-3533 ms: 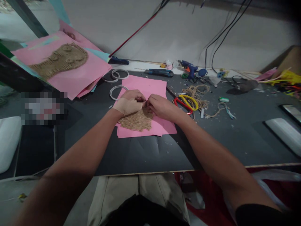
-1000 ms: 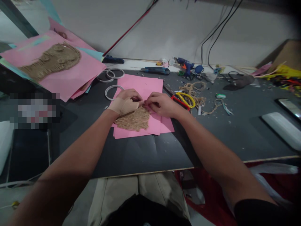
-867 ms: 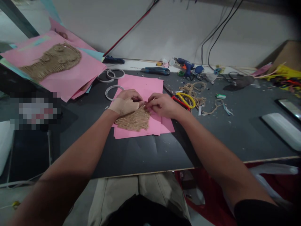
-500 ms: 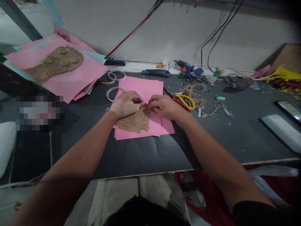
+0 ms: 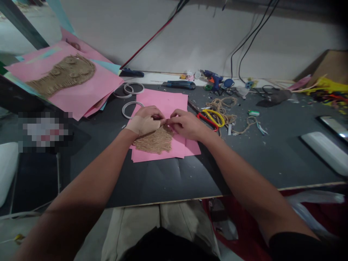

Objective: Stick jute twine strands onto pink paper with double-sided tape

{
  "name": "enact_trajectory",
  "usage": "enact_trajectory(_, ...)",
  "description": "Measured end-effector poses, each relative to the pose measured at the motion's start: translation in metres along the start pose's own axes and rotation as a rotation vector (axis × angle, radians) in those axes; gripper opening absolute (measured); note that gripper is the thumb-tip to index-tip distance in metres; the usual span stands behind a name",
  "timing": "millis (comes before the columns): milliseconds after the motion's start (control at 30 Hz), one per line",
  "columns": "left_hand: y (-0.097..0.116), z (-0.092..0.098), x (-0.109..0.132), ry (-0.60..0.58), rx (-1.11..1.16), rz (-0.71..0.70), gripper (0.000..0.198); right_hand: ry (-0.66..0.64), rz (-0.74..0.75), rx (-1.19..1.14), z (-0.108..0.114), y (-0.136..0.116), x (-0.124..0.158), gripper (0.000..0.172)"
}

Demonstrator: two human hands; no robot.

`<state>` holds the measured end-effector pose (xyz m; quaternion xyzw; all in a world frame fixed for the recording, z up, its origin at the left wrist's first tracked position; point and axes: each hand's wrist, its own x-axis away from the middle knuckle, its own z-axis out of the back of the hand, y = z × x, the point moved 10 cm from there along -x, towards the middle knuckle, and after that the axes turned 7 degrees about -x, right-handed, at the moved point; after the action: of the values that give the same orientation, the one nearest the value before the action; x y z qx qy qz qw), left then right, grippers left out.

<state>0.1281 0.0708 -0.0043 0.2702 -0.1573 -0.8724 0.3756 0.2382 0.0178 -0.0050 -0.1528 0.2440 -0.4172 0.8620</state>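
- Twine mat (image 5: pixel 153 142) lies on the pink paper stack (image 5: pixel 163 101), near the stack's lower edge, its long axis running sideways from the person's left to right.
- Left-hand grip (image 5: pixel 145 123), with tape (image 5: pixel 141 126) across its back, is clenched and curled down onto the mat's top edge, the nearer hand to the mat.
- Right-hand grip (image 5: pixel 185 125) is pinched too, its tips meeting the left one just above the mat; whatever they hold is too small to tell.
- White rings (image 5: pixel 129 110) sit just left of the stack.
- Scissors (image 5: pixel 209 119) and loose twine (image 5: pixel 221 108) lie just right of the stack.
- Second twine piece (image 5: pixel 61 72) lies well left of the stack, on other pink sheets.
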Motion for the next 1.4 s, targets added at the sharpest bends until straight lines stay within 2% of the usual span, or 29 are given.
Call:
enact_trajectory(333, 0.003, 0.001, 0.000, -0.010, -0.001, -0.003, 0.011, 0.026, -0.052, -0.043, -0.003, 0.005, -0.003, 0.032)
enact_trajectory(567, -0.002, -0.001, -0.002, -0.012, -0.054, 0.005, 0.014, 0.043, -0.115, -0.132, -0.004, 0.006, -0.010, 0.026)
enact_trajectory(767, -0.004, -0.002, -0.002, -0.016, -0.059, 0.010, 0.015, 0.054, -0.085, -0.212, -0.004, 0.007, -0.015, 0.023)
enact_trajectory(867, -0.004, 0.000, -0.002, -0.003, -0.031, 0.018, 0.013, 0.017, -0.072, -0.229, -0.005, 0.008, -0.014, 0.022)
enact_trajectory(1000, -0.005, -0.001, -0.001, -0.012, 0.006, 0.035, 0.012, -0.026, -0.083, -0.292, -0.007, 0.012, -0.013, 0.012)
enact_trajectory(1167, -0.005, 0.000, -0.001, -0.005, 0.037, 0.034, 0.012, 0.034, -0.138, -0.333, -0.007, 0.020, -0.013, 0.007)
enact_trajectory(1400, -0.005, 0.000, -0.001, -0.011, 0.044, 0.027, 0.011, 0.033, -0.115, -0.323, -0.007, 0.018, -0.014, 0.007)
